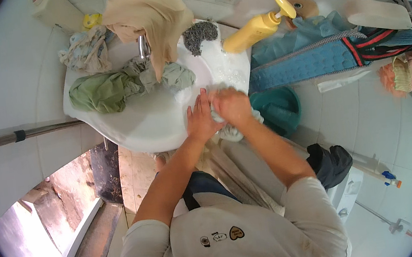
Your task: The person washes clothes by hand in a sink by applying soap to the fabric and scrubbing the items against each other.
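Observation:
In the head view my left hand point(201, 117) lies flat, fingers spread, at the right front rim of a white washbasin point(140, 130). Beside it my right hand point(231, 104) is curled and slightly blurred, closed on a pale wet cloth point(231, 132) that partly hangs over the rim. White suds point(227, 70) lie on the basin's right side. A green cloth point(99, 93) and a grey-green cloth point(172, 76) rest at the back left. Over the metal faucet point(144, 46) drapes a beige cloth point(149, 12). A dark scouring pad point(200, 36) sits on the back ledge.
A yellow pump bottle point(252, 32) leans on the back right corner. Blue mesh items point(298, 61) hang at the right, above a green bucket point(279, 110). A patterned cloth point(88, 52) lies at the back left. A grey towel point(234, 171) hangs below the hands.

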The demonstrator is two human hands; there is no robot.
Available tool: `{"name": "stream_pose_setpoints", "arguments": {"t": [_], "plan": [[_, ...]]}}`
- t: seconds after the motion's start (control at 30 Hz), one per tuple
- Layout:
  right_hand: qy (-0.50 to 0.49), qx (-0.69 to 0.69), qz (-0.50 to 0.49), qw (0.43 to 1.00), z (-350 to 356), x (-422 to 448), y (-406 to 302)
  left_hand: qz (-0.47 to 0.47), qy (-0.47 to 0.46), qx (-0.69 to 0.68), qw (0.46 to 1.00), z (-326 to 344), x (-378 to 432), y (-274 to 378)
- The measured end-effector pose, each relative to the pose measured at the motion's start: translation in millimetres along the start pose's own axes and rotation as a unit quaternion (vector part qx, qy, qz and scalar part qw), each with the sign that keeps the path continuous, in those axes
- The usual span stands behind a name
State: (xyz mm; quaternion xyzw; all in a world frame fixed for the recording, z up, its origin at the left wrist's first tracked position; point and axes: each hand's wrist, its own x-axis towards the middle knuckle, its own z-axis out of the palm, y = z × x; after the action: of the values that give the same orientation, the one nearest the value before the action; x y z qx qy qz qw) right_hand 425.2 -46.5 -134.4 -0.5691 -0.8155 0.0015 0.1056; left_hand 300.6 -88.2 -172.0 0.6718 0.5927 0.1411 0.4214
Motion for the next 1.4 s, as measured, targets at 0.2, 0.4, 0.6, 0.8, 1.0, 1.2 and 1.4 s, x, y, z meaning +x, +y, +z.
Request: {"name": "stream_pose_setpoints", "arguments": {"t": [0.2,0.4,0.6,0.8,1.0,1.2,1.4], "plan": [[0.011,-0.058,0.047,0.997,15,4,17,0.015,0.021,0.026,0.999,3,7,1],[-0.039,-0.044,0.155,0.986,7,24,28,0.066,0.030,-0.001,0.997,0,4,1],[-0.038,-0.041,0.087,0.995,4,8,12,0.057,0.000,0.013,0.998,-1,6,-2],[-0.101,0.038,0.222,0.969,3,16,19,0.111,-0.018,-0.349,0.930,7,32,-40],[-0.045,0.048,0.278,0.958,10,7,31,-0.138,-0.060,-0.584,0.797,-16,81,-6],[-0.026,0.062,0.267,0.961,6,11,21,0.078,0.450,-0.047,0.888,32,150,-47],[-0.012,0.088,0.265,0.960,-1,11,23,-0.125,0.482,0.006,0.867,43,181,-69]]}}
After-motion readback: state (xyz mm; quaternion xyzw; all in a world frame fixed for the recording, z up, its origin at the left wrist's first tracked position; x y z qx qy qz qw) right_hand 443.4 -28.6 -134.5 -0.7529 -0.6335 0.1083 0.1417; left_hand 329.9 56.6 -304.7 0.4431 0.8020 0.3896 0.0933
